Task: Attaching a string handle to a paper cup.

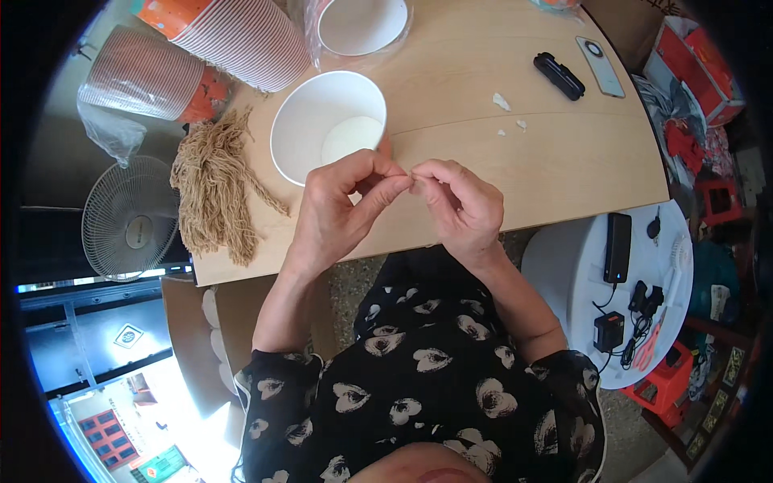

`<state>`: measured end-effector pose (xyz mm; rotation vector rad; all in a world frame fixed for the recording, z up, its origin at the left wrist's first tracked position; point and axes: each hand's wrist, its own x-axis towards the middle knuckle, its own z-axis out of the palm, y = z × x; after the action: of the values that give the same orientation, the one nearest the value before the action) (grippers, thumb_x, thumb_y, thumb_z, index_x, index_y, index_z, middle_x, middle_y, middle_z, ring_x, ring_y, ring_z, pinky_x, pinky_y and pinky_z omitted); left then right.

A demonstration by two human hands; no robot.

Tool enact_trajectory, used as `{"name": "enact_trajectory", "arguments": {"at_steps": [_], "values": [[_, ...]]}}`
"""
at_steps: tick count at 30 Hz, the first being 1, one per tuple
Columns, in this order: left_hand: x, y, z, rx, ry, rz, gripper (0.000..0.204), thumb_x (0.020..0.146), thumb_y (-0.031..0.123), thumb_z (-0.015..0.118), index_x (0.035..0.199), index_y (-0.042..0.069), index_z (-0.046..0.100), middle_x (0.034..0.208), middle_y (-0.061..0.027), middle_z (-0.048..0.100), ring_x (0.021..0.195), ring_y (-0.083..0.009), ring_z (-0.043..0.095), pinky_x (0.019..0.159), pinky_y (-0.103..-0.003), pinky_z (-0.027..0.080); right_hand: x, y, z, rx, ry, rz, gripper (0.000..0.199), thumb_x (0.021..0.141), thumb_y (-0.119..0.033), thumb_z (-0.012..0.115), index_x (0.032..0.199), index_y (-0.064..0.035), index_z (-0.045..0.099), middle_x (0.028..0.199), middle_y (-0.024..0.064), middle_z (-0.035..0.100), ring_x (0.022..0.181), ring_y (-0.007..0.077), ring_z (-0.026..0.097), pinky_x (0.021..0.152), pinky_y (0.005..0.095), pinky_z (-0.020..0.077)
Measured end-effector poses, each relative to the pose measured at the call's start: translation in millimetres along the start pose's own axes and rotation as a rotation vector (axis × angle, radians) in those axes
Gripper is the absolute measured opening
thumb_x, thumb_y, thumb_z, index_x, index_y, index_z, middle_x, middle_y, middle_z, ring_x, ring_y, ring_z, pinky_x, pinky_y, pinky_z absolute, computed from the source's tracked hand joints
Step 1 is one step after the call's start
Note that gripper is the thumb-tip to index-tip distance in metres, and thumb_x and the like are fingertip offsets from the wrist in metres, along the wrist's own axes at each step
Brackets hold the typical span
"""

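Note:
My left hand (342, 205) and my right hand (459, 201) meet fingertip to fingertip above the front edge of a light wooden table (555, 153). Both pinch something very thin between thumb and forefinger; it is too small to identify, perhaps a strand of fibre. Just behind my left hand stands an open white paper cup (322, 121), orange on the outside. A bundle of tan fibre strands (213, 189) lies on the table to the left of the cup.
Stacks of paper cups (241, 36) lie at the table's far left, one in a plastic sleeve (141, 76). A phone (600, 66), a black case (559, 76) and white scraps (502, 101) lie far right. A white stool (564, 266) holds chargers and scissors. A fan (129, 217) stands left.

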<state>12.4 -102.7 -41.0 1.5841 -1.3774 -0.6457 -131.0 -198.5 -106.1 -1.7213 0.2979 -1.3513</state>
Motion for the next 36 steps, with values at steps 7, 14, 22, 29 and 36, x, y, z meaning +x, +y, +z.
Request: {"name": "enact_trajectory", "arguments": {"at_steps": [7, 14, 22, 29, 36], "values": [[-3.7, -0.8, -3.2, -0.119, -0.077, -0.055, 0.008, 0.093, 0.005, 0.070, 0.097, -0.002, 0.069, 0.090, -0.0021, 0.068, 0.082, -0.0065, 0.060, 0.075, -0.023, 0.049, -3.3, -9.7, -18.7, -0.077, -0.143, 0.023, 0.016, 0.084, 0.007, 0.072, 0.100, 0.0022, 0.069, 0.076, 0.0039, 0.064, 0.062, 0.0080, 0.056, 0.054, 0.0227, 0.0413], [-8.2, 0.2, 0.2, -0.221, -0.063, -0.057, 0.008, 0.090, 0.001, 0.072, 0.097, -0.002, 0.072, 0.090, -0.0032, 0.070, 0.083, -0.0081, 0.064, 0.077, -0.024, 0.052, -9.1, -7.5, -22.1, 0.139, -0.141, 0.188, 0.008, 0.087, 0.003, 0.073, 0.095, 0.0023, 0.073, 0.072, 0.0011, 0.063, 0.061, 0.0039, 0.050, 0.051, 0.0201, 0.0350], [-10.5, -5.2, 7.0, -0.002, 0.019, 0.059, 0.005, 0.090, 0.002, 0.071, 0.089, -0.002, 0.069, 0.080, -0.0033, 0.068, 0.069, -0.0083, 0.060, 0.065, -0.024, 0.049, -13.4, -12.1, -23.9, 0.164, -0.186, 0.362, 0.007, 0.090, 0.001, 0.071, 0.097, 0.0027, 0.073, 0.075, -0.0030, 0.065, 0.062, -0.0003, 0.049, 0.053, 0.0172, 0.0356], [-12.8, -13.4, 11.0, 0.051, 0.025, 0.086, 0.009, 0.093, 0.004, 0.068, 0.086, -0.002, 0.066, 0.073, -0.0038, 0.063, 0.064, -0.0101, 0.054, 0.061, -0.025, 0.045, -16.4, -9.6, -22.0, 0.178, -0.205, 0.408, 0.009, 0.090, 0.003, 0.071, 0.099, 0.0033, 0.073, 0.078, -0.0015, 0.068, 0.067, 0.0002, 0.054, 0.057, 0.0161, 0.0407], [-17.8, -18.5, 12.4, -0.093, 0.055, 0.026, 0.006, 0.091, 0.002, 0.069, 0.088, -0.003, 0.067, 0.077, -0.0045, 0.066, 0.069, -0.0121, 0.059, 0.065, -0.026, 0.049, -16.7, -7.4, -20.8, 0.245, -0.196, 0.467, 0.008, 0.091, -0.001, 0.071, 0.097, 0.0037, 0.072, 0.073, -0.0063, 0.060, 0.063, -0.0006, 0.047, 0.054, 0.0163, 0.0357]]}}
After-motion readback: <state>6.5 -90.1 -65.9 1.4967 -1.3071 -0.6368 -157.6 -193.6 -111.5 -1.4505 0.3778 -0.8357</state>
